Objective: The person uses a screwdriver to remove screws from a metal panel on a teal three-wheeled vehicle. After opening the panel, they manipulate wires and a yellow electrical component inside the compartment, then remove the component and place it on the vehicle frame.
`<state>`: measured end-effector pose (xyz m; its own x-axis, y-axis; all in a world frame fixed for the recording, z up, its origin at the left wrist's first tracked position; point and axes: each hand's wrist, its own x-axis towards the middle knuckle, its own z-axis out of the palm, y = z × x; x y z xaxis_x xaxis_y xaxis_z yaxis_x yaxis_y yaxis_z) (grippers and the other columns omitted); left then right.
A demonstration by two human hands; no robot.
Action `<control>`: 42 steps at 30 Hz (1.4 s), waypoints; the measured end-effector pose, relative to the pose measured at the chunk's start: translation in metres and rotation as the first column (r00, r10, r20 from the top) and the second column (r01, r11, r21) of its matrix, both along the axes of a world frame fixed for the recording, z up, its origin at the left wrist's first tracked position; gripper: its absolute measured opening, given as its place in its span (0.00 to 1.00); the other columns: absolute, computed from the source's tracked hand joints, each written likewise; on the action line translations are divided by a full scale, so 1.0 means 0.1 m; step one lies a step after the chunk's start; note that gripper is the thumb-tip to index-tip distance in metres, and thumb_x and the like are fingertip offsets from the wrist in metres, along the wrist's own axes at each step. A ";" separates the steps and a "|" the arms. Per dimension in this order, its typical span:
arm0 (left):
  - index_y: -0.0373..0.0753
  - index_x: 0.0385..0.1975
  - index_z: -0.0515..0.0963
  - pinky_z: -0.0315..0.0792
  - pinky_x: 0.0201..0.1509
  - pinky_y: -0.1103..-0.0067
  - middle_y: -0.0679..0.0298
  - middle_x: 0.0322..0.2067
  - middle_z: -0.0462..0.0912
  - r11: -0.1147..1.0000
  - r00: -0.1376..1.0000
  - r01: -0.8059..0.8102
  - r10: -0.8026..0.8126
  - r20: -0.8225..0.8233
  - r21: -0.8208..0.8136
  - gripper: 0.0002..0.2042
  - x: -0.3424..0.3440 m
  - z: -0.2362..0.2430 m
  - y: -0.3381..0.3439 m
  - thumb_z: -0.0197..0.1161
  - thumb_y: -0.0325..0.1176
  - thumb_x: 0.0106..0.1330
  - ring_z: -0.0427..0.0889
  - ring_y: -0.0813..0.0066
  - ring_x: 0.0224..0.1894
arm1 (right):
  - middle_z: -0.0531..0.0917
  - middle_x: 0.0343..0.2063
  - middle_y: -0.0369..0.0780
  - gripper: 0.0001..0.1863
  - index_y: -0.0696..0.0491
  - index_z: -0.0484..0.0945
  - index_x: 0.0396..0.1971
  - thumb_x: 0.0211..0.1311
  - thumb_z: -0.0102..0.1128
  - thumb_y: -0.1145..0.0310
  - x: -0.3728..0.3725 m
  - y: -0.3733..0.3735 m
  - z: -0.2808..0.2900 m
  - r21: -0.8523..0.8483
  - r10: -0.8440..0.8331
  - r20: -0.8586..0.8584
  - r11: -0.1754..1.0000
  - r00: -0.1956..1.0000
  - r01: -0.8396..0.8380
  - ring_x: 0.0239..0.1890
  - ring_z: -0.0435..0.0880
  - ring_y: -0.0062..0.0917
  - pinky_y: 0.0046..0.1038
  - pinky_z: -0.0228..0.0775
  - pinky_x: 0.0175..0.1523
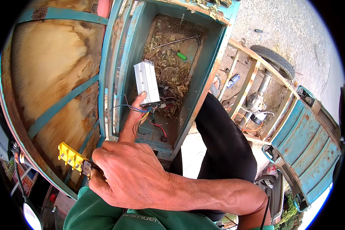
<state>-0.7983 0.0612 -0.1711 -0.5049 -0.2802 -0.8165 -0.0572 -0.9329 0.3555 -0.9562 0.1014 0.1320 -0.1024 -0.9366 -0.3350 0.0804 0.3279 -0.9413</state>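
A silver finned metal box (147, 82) with several coloured wires coming out of its lower end is tilted over the open teal compartment. My left hand (133, 117) grips that lower end, its thumb on the casing; my right hand partly covers it. Blue, yellow and red wires (145, 115) hang beside the thumb. Lower and nearer, my right hand (132, 172) reaches across to the left, its fingers closed at the end of a yellow terminal block (70, 156) with metal studs. A small dark metallic piece (87, 168) shows at those fingertips.
Dry leaves (165, 50) cover the floor of the teal compartment (214, 50), with a green-handled screwdriver (181, 56) and a T-handle wrench (198, 36) on them. A rusty frame (243, 84), a tyre (274, 59) and an axle (263, 84) lie right. A teal-edged wooden panel (50, 57) stands left.
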 end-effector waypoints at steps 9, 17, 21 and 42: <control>0.33 0.63 0.65 0.71 0.57 0.69 0.56 0.51 0.78 0.986 0.988 0.122 -0.131 -0.077 -0.114 0.33 0.06 0.76 0.45 0.62 0.40 0.57 0.78 0.65 0.52 | 0.77 0.19 0.49 0.12 0.62 0.75 0.18 0.50 0.58 0.67 0.29 0.01 0.02 -0.053 -0.051 0.001 0.997 0.999 0.051 0.23 0.81 0.43 0.42 0.72 0.31; 0.39 0.72 0.45 0.53 0.73 0.63 0.52 0.68 0.57 0.651 0.701 0.691 -0.710 0.072 -0.315 0.56 0.06 1.16 0.64 0.78 0.37 0.45 0.58 0.59 0.70 | 0.75 0.18 0.49 0.13 0.62 0.72 0.17 0.51 0.56 0.66 0.30 0.10 0.03 -0.070 -0.004 0.037 0.998 0.999 0.006 0.21 0.78 0.44 0.44 0.70 0.28; 0.38 0.66 0.59 0.61 0.67 0.60 0.50 0.59 0.65 0.006 0.215 0.884 -0.893 0.395 -0.468 0.49 0.03 1.41 0.61 0.79 0.39 0.40 0.66 0.48 0.63 | 0.75 0.19 0.48 0.13 0.62 0.73 0.18 0.52 0.57 0.66 0.31 0.13 0.03 -0.093 -0.019 -0.009 0.996 1.000 0.018 0.22 0.78 0.44 0.44 0.70 0.29; 0.35 0.69 0.50 0.57 0.70 0.65 0.50 0.64 0.62 0.607 0.704 0.707 -0.653 0.280 -0.364 0.51 0.27 1.19 0.93 0.77 0.32 0.46 0.63 0.59 0.67 | 0.78 0.19 0.48 0.16 0.61 0.75 0.18 0.54 0.60 0.62 0.31 0.14 0.03 -0.065 -0.001 0.008 0.998 1.000 0.002 0.22 0.81 0.44 0.43 0.72 0.28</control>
<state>-0.7716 0.1542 -0.0519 -0.6091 -0.2111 -0.7645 -0.6755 -0.3671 0.6395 -0.9252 0.1151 0.1346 -0.1013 -0.9562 -0.2745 0.0881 0.2662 -0.9599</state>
